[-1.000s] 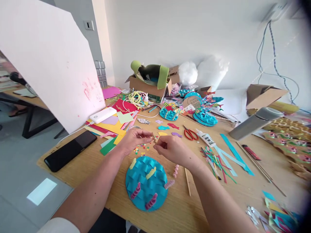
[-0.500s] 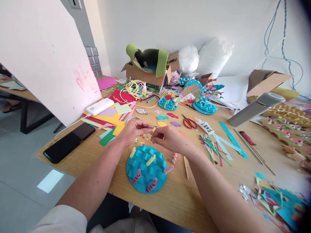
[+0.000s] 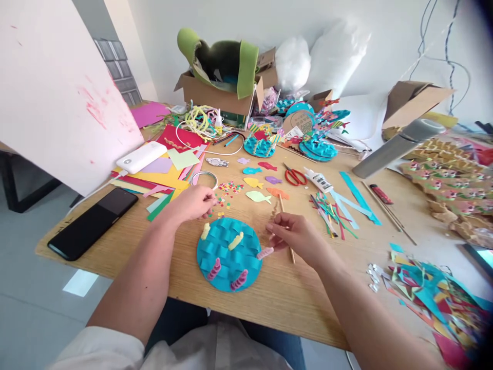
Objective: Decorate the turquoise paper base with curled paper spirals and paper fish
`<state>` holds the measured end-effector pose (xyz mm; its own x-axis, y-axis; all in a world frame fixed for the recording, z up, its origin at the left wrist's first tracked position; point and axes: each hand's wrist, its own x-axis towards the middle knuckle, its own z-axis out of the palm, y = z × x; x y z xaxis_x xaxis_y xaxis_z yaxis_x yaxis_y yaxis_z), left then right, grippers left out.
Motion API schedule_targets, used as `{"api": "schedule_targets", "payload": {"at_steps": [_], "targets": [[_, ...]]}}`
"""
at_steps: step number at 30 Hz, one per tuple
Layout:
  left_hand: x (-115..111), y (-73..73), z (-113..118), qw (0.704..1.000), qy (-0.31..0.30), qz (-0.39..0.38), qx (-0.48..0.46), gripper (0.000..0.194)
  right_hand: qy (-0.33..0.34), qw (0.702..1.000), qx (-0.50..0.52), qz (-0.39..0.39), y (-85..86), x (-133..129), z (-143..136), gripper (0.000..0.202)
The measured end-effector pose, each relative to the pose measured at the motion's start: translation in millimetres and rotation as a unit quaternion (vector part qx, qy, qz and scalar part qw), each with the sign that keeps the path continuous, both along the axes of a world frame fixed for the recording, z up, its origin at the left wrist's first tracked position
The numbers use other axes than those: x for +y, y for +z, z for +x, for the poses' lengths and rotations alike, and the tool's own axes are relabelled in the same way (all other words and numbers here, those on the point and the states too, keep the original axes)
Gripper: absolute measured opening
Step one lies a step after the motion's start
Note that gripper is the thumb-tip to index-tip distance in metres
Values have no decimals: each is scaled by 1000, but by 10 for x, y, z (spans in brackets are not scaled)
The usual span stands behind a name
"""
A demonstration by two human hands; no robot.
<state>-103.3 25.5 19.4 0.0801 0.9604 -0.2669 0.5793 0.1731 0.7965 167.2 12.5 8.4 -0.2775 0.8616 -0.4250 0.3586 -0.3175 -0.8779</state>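
Observation:
A blue woven paper disc lies near the table's front edge, with short yellow, pink and purple fuzzy coils standing on it. My left hand is above its upper left, fingers curled together beside the scattered confetti; anything in them is too small to name. Right of the disc, my right hand has thumb and fingers pinched near a light pink coil and a thin wooden stick. What the right fingertips hold is unclear. Paper fish, among them a light green one, lie beyond the hands.
Red scissors, a glue bottle and thin paper strips lie to the right. A grey flask leans farther back. Left are a black phone, a white power bank and coloured paper. Finished blue crafts stand behind.
My hands, close together above the confetti before, are now apart: the right one has moved right and nearer to me, beside the disc. The view has shifted, and more fish and confetti show.

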Motion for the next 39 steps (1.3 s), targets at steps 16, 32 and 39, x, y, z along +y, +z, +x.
{"api": "schedule_targets", "payload": {"at_steps": [16,32,39], "targets": [[-69,44,109,991,-43,-123,-26,27,-94,994,44,-36,-90,-419,173,51],[105,-240,276,985,-35,162,44,15,75,951,-100,284,28,526,-123,29],[156,-322,409,963,-70,257,29,10,87,943,-95,308,-247,557,-208,21]]}}
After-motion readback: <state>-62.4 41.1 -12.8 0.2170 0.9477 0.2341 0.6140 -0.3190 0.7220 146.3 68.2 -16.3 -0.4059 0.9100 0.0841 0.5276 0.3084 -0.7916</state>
